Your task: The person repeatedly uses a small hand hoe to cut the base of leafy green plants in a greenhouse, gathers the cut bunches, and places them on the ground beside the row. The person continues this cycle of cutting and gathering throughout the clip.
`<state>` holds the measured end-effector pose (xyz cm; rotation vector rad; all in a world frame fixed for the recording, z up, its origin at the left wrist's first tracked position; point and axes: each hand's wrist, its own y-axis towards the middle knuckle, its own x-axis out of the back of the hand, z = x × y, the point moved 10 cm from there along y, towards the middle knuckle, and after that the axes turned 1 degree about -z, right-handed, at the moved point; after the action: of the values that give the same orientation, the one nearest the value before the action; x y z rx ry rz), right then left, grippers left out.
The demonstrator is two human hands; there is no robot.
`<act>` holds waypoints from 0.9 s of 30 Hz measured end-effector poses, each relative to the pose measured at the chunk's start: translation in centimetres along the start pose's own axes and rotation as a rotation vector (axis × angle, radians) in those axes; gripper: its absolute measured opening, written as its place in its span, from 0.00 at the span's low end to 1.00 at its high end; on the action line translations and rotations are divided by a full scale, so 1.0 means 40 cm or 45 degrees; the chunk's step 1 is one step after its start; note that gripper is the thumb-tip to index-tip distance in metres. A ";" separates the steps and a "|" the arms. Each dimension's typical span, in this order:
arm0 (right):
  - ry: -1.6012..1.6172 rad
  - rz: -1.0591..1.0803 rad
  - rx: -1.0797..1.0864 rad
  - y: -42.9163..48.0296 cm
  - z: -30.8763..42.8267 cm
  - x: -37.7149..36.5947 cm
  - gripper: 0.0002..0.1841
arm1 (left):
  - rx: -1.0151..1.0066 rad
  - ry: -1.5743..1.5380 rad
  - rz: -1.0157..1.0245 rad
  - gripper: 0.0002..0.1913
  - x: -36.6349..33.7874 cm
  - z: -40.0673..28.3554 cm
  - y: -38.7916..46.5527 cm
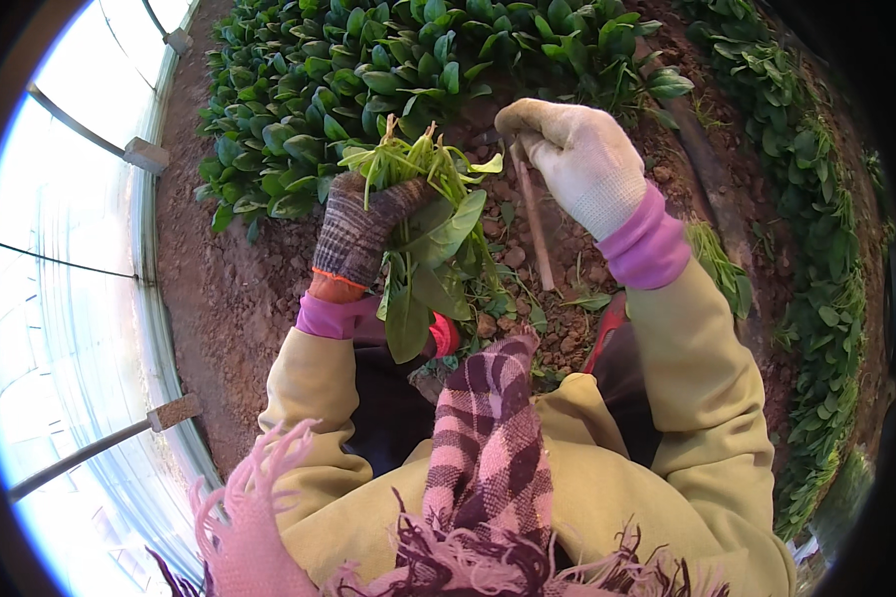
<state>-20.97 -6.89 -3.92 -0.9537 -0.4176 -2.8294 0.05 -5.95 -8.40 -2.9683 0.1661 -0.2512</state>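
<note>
My left hand point(369, 216), in a dark striped knit glove, grips a bunch of leafy greens that looks like spinach point(437, 246). The cut stem ends point away from me, and the broad leaves hang down towards my lap. To the right of the bunch is my right hand point(575, 153), in a white knit glove soiled at the fingers, which are curled. A wooden tool handle point(535, 224) runs from beneath those fingers towards my feet. Its far end is hidden by the hand; whether the fingers hold it or anything else cannot be told.
Dense growing greens point(328, 97) fill the bed ahead. Picked greens point(717, 265) lie right of my forearm, and a long leafy row point(821, 298) runs along the far right. Dark hose or film point(705, 168) crosses the soil. Plastic greenhouse sheeting point(82, 298) borders the left.
</note>
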 end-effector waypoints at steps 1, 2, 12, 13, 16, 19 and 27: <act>0.135 0.035 -0.046 -0.002 0.001 -0.016 0.10 | 0.002 0.002 -0.036 0.13 0.003 -0.004 -0.004; 0.270 0.071 -0.091 -0.002 0.003 -0.034 0.10 | 0.013 0.045 -0.054 0.13 0.004 -0.013 -0.011; 0.018 -0.020 0.127 -0.016 0.055 -0.065 0.10 | -0.117 0.186 0.007 0.10 -0.045 -0.041 -0.018; 0.008 -0.002 0.124 -0.016 0.054 -0.062 0.09 | -0.103 0.205 0.001 0.10 -0.046 -0.041 -0.018; 0.000 0.031 0.115 -0.014 0.052 -0.056 0.08 | 0.003 0.094 0.056 0.11 -0.051 -0.022 -0.020; 0.090 -0.113 0.083 -0.012 0.044 -0.023 0.07 | 0.047 -0.032 0.079 0.13 -0.052 -0.017 -0.024; -0.286 -0.400 0.350 -0.002 0.036 0.063 0.14 | 0.152 -0.296 0.142 0.19 -0.041 0.020 -0.018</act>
<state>-22.18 -6.49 -1.30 -1.2418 -1.0367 -2.8245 -1.36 -4.94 -9.31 -2.8292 0.2763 0.0946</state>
